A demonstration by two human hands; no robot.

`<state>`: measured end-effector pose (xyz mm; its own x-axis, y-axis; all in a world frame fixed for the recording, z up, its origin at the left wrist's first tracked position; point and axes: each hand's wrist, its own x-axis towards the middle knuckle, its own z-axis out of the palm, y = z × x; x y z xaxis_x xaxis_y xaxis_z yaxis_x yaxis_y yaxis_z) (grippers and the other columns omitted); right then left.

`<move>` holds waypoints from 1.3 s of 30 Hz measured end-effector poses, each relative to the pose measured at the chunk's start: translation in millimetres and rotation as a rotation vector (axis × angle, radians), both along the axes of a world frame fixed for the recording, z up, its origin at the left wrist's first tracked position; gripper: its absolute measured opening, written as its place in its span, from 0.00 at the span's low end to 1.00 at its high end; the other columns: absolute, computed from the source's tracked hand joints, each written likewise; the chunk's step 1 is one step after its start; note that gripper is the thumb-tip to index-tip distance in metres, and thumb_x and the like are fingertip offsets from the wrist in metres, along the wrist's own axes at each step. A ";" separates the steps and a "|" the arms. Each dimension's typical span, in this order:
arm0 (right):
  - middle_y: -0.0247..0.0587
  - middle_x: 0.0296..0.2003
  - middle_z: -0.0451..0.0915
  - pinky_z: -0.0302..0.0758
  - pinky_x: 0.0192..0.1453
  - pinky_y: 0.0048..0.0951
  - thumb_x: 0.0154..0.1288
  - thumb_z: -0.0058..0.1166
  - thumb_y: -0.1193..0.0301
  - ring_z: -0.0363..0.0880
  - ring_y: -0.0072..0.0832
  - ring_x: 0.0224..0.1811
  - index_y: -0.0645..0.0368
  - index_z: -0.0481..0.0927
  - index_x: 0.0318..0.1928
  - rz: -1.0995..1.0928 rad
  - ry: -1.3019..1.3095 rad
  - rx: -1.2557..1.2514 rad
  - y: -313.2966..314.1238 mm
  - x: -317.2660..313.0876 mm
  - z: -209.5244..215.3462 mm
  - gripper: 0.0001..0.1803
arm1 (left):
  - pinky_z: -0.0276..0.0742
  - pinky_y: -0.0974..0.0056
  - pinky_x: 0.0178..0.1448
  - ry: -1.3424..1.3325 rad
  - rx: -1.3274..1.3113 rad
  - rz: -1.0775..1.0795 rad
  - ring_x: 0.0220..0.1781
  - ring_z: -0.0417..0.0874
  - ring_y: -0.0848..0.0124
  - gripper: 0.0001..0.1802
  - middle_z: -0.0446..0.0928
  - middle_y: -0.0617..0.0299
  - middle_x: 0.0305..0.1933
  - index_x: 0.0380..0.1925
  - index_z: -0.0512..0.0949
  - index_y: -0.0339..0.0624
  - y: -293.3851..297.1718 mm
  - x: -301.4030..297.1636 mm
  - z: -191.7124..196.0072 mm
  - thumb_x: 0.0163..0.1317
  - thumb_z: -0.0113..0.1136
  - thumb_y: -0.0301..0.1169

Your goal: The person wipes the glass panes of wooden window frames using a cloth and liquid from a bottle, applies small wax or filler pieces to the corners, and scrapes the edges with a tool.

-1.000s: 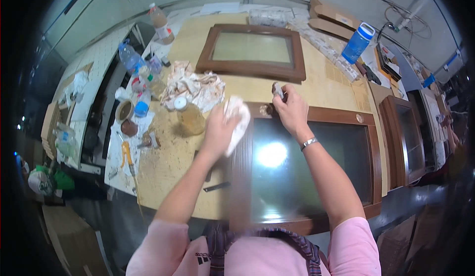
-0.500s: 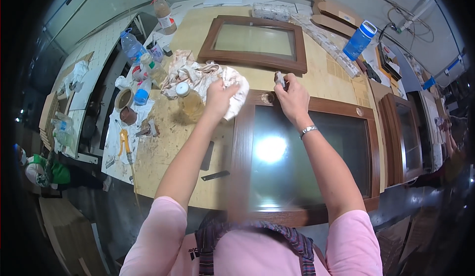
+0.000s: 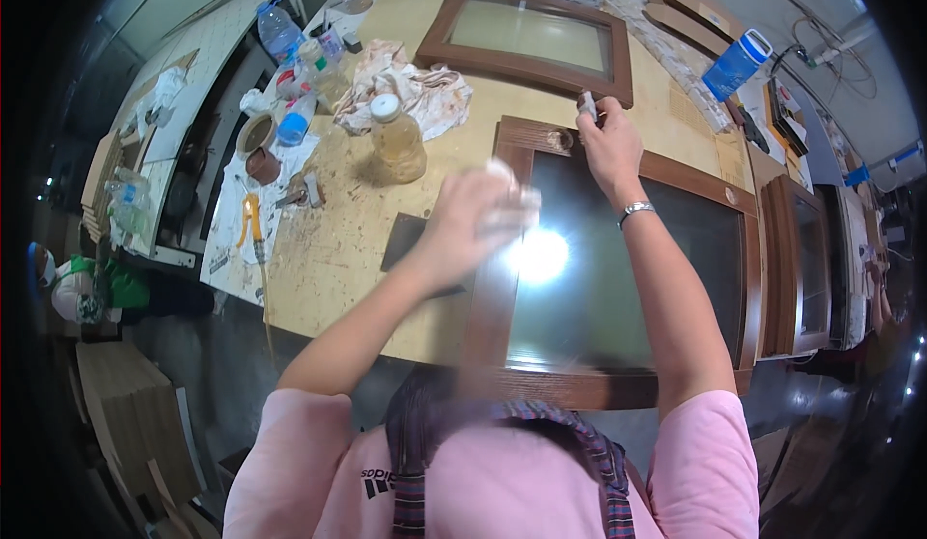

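My left hand (image 3: 473, 215), smeared by motion, is closed on a white rag (image 3: 521, 212) above the left side of a brown wood-framed glass door panel (image 3: 483, 322). My right hand (image 3: 612, 145) pinches a small grey-white piece (image 3: 587, 106) at the panel's far edge; its exact kind does not show. A bright light reflects in the dark glass. Left of the panel stand a white-capped bottle of yellowish liquid (image 3: 398, 143) and a crumpled stained cloth (image 3: 425, 95). A flat dark piece (image 3: 401, 240) lies partly under my left forearm.
A second brown framed glass panel (image 3: 529, 37) lies at the far side of the table (image 3: 328, 288). Several bottles, a brown cup (image 3: 262, 165) and a yellow-handled tool (image 3: 251, 220) stand or lie on the left. At right are a blue bottle (image 3: 736, 68) and upright framed panels (image 3: 797, 259).
My left hand has come away from the stained cloth with the white rag, moving right and nearer over the panel. My right hand still holds the small piece by the far edge. The view has shifted.
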<state>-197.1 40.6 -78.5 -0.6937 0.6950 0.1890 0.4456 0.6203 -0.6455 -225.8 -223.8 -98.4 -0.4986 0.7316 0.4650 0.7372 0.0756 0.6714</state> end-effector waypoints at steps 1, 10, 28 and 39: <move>0.55 0.33 0.84 0.76 0.48 0.48 0.64 0.51 0.54 0.83 0.54 0.41 0.56 0.80 0.47 0.004 0.010 -0.003 -0.9 -0.3 0.8 0.21 | 0.67 0.54 0.63 -0.027 -0.072 -0.079 0.58 0.72 0.54 0.26 0.74 0.56 0.55 0.51 0.79 0.45 -25.2 20.0 9.4 0.51 0.76 0.35; 0.55 0.37 0.86 0.77 0.52 0.47 0.63 0.52 0.53 0.84 0.53 0.45 0.58 0.82 0.47 0.008 0.051 0.025 7.6 0.4 -8.7 0.23 | 0.79 0.64 0.57 -1.062 0.052 0.222 0.55 0.83 0.69 0.24 0.80 0.58 0.55 0.53 0.78 0.41 -140.3 42.1 33.6 0.54 0.71 0.20; 0.48 0.40 0.86 0.76 0.51 0.40 0.63 0.51 0.51 0.85 0.43 0.45 0.59 0.81 0.49 0.107 0.007 0.012 18.7 -7.6 -12.4 0.26 | 0.78 0.57 0.51 -0.364 0.031 0.375 0.45 0.83 0.54 0.19 0.82 0.54 0.48 0.42 0.81 0.37 -126.0 110.3 28.2 0.48 0.71 0.20; 0.40 0.31 0.86 0.75 0.45 0.32 0.65 0.52 0.56 0.83 0.30 0.35 0.61 0.82 0.45 0.145 0.060 -0.084 19.3 -1.5 -10.3 0.21 | 0.79 0.54 0.55 0.014 0.067 0.170 0.48 0.84 0.56 0.18 0.83 0.53 0.45 0.40 0.81 0.40 -130.7 159.7 59.4 0.47 0.73 0.22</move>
